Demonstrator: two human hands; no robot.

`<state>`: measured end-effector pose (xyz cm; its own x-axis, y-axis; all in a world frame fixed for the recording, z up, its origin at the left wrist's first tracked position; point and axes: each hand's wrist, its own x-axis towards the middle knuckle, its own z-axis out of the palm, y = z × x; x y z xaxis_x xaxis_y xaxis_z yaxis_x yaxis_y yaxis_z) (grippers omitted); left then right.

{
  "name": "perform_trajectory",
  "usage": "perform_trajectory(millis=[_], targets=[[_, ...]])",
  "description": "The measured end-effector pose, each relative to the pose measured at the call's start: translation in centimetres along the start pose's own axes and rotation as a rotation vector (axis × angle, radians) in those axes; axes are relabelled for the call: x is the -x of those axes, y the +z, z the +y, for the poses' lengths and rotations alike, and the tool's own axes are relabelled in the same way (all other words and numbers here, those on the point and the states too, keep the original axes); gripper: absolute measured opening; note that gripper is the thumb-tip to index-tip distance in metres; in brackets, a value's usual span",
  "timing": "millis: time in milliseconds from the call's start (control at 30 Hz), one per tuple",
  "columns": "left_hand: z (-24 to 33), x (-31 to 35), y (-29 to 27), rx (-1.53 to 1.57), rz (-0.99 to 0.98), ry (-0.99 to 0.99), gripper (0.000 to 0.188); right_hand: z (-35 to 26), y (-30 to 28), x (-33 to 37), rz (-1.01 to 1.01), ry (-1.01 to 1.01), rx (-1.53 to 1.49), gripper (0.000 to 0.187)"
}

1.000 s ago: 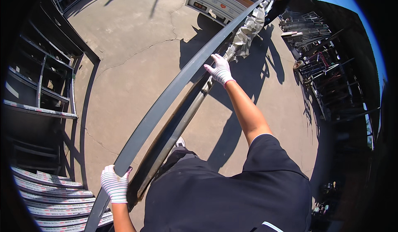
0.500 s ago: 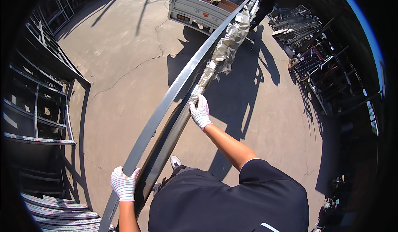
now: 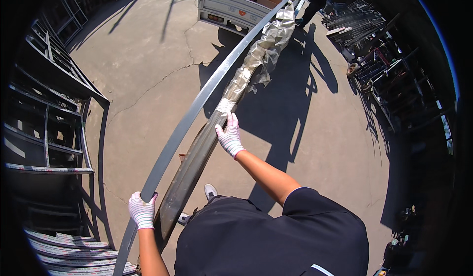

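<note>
Harsh sunlight; hard shadows (image 3: pixel 276 120) on concrete (image 3: pixel 148 54); metal strip (image 3: pixel 199 102) glinting; fisheye rim black, straight edges bent.

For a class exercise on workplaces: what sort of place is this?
Likely an outdoor metalwork yard: frames at left, long bars piled at right, and a cargo vehicle on the concrete.

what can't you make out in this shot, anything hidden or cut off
All in the head view:
- Left hand: some fingertips, hidden by the hand itself and the gray metal strip.
- Strip's near end: cut off by the lower edge.
- Whatever lies under the crumpled plastic wrap: covered by its folds.
- Co-worker: head cut off by the top edge.
- Cartons: contents too small to tell.
</note>
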<state>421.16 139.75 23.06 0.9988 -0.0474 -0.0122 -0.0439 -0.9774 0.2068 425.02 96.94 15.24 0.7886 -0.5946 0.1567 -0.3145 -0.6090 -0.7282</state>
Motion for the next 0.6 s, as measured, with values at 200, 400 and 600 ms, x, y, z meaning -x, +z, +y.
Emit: perform_trajectory(millis=[200,400,600], targets=[[-0.8,-1.2,0.7,-0.026,-0.049,0.008,0.055,1.0,-0.1,0.8,-0.027,0.022,-0.046,0.082],[-1.3,-2.7,-0.1,-0.035,-0.046,-0.031,0.05,2.7,-0.9,2.5,-0.066,0.038,-0.003,0.081],[-1.4,-2.7,-0.2,-0.019,-0.047,-0.017,0.058,3.4,-1.8,3.3,-0.148,0.098,0.032,0.08]])
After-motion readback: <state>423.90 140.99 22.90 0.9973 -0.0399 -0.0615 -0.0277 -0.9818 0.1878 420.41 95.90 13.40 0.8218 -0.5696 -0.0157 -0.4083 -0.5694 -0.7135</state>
